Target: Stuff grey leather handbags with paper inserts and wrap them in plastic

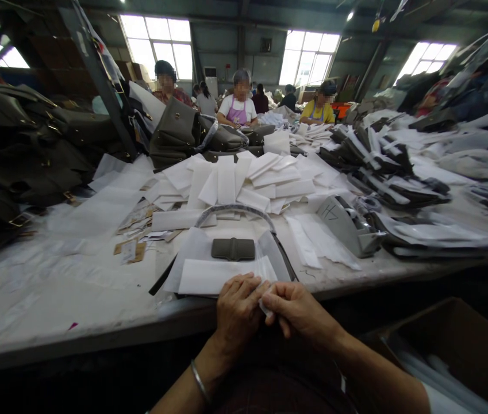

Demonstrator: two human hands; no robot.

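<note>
A dark grey-green handbag [287, 259] lies at the table's front edge before me, its wrapped handle [235, 208] arching away. White sheets cover much of it, with a folded dark flap or strap piece [233, 249] on top and a white rectangular sheet [213, 278] nearer me. My right hand [298, 307] pinches a crumpled, thin white wrapping sheet [266, 309] between thumb and fingers. Against it, my left hand [240, 305] has its fingers closed over the same wrapping by the bag's near edge; its thumb is hidden.
White sheets [226, 178] pile up behind the bag. Paper tags [134, 251] lie left, a grey tape dispenser [347, 227] right. Dark bags [32, 144] are heaped at far left, and flat bag pieces [437, 236] lie right. A cardboard box [459, 339] stands below. People [238, 106] work across the table.
</note>
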